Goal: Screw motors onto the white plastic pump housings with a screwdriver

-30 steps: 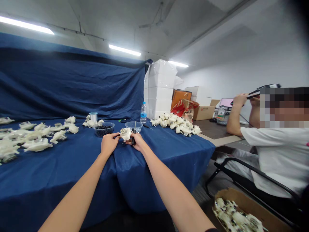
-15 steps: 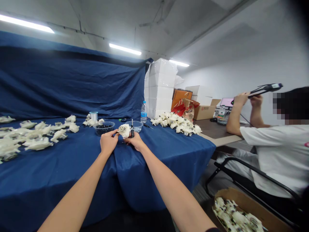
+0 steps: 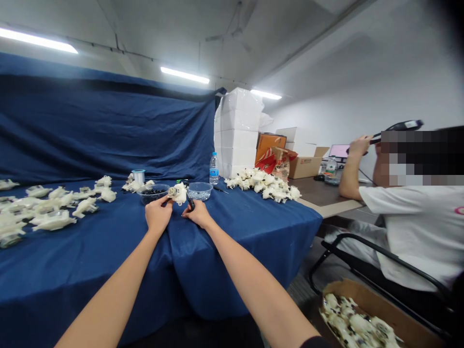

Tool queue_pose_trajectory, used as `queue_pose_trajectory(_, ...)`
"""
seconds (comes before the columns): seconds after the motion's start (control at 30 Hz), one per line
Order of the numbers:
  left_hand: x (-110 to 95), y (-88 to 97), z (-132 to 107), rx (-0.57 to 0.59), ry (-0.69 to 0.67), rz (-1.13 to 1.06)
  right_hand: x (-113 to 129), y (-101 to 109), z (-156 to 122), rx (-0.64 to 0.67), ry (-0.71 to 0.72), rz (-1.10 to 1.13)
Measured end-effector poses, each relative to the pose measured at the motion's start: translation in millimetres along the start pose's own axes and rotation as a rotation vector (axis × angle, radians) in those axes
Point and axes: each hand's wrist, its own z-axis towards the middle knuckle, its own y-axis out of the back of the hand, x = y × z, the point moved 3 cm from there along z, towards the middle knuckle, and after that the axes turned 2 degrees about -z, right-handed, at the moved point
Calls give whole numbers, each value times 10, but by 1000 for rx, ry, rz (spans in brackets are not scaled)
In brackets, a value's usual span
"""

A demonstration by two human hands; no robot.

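My left hand (image 3: 157, 213) grips a small white plastic part (image 3: 178, 193) and holds it just above the blue-covered table (image 3: 108, 251). Right beside it, my right hand (image 3: 196, 214) is closed round a black-handled screwdriver (image 3: 190, 202), whose tip points up towards the part. Just behind the hands stand a bowl of dark small pieces (image 3: 153, 193) and a clear bowl (image 3: 199, 191).
Many white parts lie at the table's left (image 3: 47, 212) and in a heap at the far right (image 3: 263, 186). A water bottle (image 3: 213, 168), stacked white boxes (image 3: 237, 133) and cartons stand behind. A seated person in white (image 3: 409, 217) is at the right; a carton of parts (image 3: 357, 321) sits on the floor.
Both hands shifted left and a little farther away, carrying the white part towards the dark bowl. The screwdriver tilted. The seated person's raised arms moved slightly.
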Motion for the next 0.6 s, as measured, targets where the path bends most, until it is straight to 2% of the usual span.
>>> queue_pose_trajectory(0.33, 4, -40, 14, 19, -34, 45, 21, -1, 124, -69, -106, -146)
queue_pose_trajectory(0.6, -2, -45, 1, 66, -45, 116, -40, -35, 146, -119, -61, 62)
